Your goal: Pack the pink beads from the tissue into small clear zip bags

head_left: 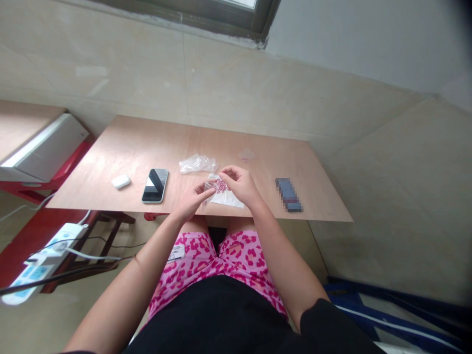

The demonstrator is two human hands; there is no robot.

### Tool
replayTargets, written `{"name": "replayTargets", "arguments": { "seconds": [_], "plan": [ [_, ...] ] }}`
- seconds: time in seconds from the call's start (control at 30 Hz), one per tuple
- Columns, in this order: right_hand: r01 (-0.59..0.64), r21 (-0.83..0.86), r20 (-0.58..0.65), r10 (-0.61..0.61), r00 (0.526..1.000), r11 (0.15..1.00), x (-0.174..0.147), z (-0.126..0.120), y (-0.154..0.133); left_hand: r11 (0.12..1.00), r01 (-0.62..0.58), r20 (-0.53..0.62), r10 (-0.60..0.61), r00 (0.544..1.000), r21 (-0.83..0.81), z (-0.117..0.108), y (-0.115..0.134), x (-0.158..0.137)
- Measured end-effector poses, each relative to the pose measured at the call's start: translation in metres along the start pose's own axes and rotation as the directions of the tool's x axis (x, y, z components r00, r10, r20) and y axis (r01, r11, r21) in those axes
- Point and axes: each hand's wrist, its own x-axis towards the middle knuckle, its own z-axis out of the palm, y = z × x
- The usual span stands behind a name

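At the table's near edge, my left hand (pixel 192 199) pinches a small clear plastic bag (pixel 210 183) between thumb and fingers. Small pinkish-red beads (pixel 221 187) lie in a cluster on a white sheet (pixel 229 198) between my hands. My right hand (pixel 240 185) is just right of the bag, its thumb and fingertips closed together above the beads; what they hold, if anything, is too small to make out. Behind my hands lies a pile of clear plastic bags (pixel 198 163). Farther back, another small clear bag (pixel 247 156) has a few pink bits by it.
A phone (pixel 155 186) and a white earbud case (pixel 121 182) rest on the wooden table (pixel 147 142) at left. A blurred dark object (pixel 289 194) lies at right. A power strip (pixel 51 255) with cables is off the table's left side. A tiled wall stands behind.
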Motion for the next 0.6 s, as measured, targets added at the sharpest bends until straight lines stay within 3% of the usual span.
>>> {"name": "replayTargets", "arguments": {
  "seconds": [0.13,0.2,0.27,0.37,0.5,0.6],
  "plan": [
    [-0.026,-0.058,0.289,0.042,0.956,0.998,0.0,-0.005,-0.022,0.981,0.059,0.058,-0.049,0.997,-0.184,-0.001,-0.004,0.0],
    [-0.014,-0.064,0.245,0.029,0.969,0.998,-0.001,-0.009,-0.019,0.959,0.098,0.062,-0.085,0.994,-0.266,-0.002,-0.005,0.0],
    [-0.001,-0.08,0.12,0.011,0.993,0.997,-0.002,-0.014,-0.007,0.938,0.134,0.068,-0.119,0.991,-0.319,-0.003,-0.005,0.0],
    [-0.037,-0.232,0.013,0.041,0.999,0.972,-0.005,-0.018,0.02,0.912,0.168,0.09,-0.144,0.985,-0.375,-0.003,-0.002,0.0],
    [-0.078,-0.548,0.004,0.096,0.995,0.833,-0.012,-0.018,0.057,0.856,0.202,0.116,-0.166,0.979,-0.475,-0.002,0.004,0.0],
    [-0.091,-0.678,0.005,0.128,0.992,0.729,-0.017,-0.012,0.078,0.835,0.219,0.148,-0.165,0.975,-0.506,-0.003,0.007,0.0]
  ]
}}
